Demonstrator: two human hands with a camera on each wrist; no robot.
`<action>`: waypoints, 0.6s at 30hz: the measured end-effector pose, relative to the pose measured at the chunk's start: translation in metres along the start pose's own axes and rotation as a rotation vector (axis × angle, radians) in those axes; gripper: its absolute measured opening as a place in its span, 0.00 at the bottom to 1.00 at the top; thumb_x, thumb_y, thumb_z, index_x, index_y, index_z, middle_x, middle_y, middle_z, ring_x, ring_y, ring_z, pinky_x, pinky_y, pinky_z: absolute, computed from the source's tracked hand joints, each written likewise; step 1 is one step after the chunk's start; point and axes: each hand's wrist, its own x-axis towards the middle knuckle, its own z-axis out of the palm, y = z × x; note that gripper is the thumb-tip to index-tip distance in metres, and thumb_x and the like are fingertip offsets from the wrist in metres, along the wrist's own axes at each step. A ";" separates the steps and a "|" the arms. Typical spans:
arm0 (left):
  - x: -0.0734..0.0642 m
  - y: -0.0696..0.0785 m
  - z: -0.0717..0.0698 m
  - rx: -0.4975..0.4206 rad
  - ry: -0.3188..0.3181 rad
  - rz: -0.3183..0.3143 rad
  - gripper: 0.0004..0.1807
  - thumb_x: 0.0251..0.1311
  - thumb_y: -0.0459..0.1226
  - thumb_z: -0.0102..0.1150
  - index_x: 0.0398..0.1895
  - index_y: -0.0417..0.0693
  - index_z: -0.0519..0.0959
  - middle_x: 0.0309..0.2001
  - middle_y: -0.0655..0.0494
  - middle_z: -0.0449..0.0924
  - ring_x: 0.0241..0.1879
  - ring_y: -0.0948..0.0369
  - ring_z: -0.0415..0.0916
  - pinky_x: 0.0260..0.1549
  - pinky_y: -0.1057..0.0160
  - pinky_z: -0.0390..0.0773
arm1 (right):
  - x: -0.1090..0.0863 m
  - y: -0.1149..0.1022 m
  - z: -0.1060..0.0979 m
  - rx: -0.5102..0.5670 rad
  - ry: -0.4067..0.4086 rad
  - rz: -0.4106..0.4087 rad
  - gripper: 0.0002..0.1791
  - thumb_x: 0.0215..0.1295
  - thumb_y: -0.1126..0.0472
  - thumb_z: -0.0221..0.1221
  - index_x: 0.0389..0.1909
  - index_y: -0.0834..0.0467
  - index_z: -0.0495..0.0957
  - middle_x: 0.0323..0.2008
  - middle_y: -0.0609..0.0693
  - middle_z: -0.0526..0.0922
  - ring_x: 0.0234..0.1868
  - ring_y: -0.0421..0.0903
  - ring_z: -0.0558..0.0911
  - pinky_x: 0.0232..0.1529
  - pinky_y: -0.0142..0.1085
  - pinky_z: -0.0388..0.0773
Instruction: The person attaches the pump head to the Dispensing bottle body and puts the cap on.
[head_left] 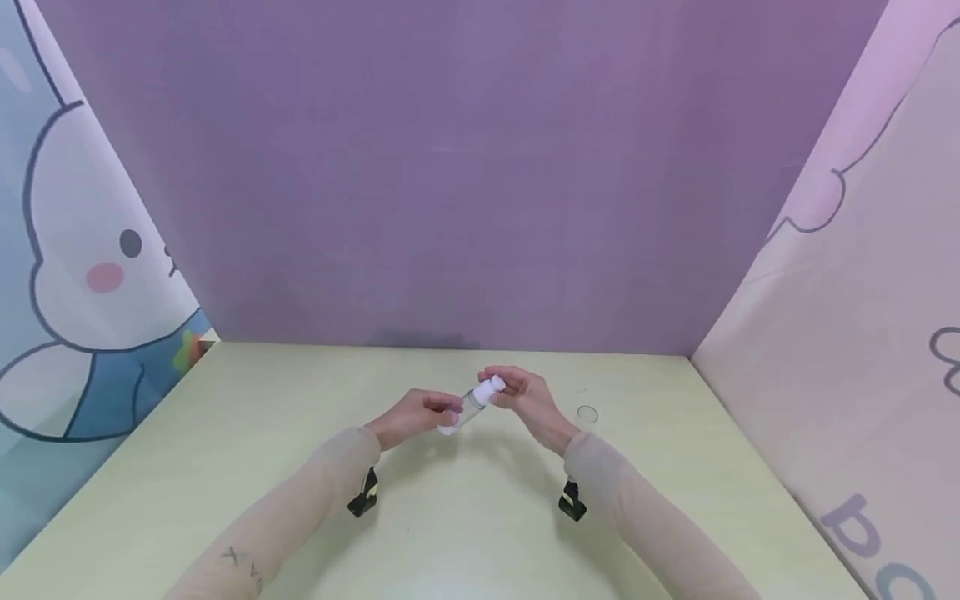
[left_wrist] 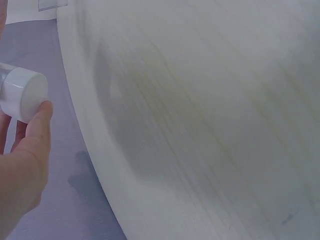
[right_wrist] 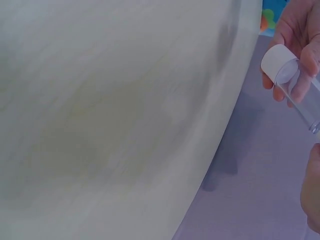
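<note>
A small clear bottle [head_left: 469, 408] with a white upper part [head_left: 487, 390] is held tilted above the table, its top toward the upper right. My left hand [head_left: 418, 414] grips the clear body near the lower end, thumb in front. In the left wrist view the white base [left_wrist: 22, 95] faces the camera, with a fingertip at its edge. My right hand [head_left: 531, 402] pinches the white top between thumb and fingers. Through the clear wall [right_wrist: 300, 97] in the right wrist view, fingers of the left hand show; the bottle's top lies outside that view.
A thin clear ring [head_left: 587, 414] lies on the pale table [head_left: 465, 533], right of the right hand. Behind stands a purple panel [head_left: 465, 183]. Printed cartoon panels flank the left [head_left: 90, 317] and right [head_left: 862, 333] sides. Small black wrist devices [head_left: 363, 493] hang below both sleeves.
</note>
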 end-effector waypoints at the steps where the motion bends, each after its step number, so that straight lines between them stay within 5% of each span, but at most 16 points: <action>1: 0.000 0.001 0.000 0.004 0.003 -0.003 0.23 0.56 0.44 0.60 0.56 0.51 0.75 0.55 0.52 0.75 0.50 0.57 0.73 0.52 0.52 0.72 | 0.000 0.000 -0.001 0.001 0.003 0.001 0.22 0.56 0.73 0.57 0.55 0.62 0.72 0.55 0.58 0.76 0.53 0.45 0.78 0.54 0.37 0.73; 18: 0.001 0.006 0.001 0.010 0.015 -0.017 0.21 0.57 0.43 0.60 0.55 0.51 0.76 0.54 0.53 0.76 0.48 0.58 0.74 0.53 0.51 0.72 | 0.001 0.002 -0.001 -0.081 0.123 0.060 0.23 0.52 0.64 0.64 0.52 0.59 0.75 0.51 0.53 0.80 0.52 0.47 0.79 0.54 0.40 0.74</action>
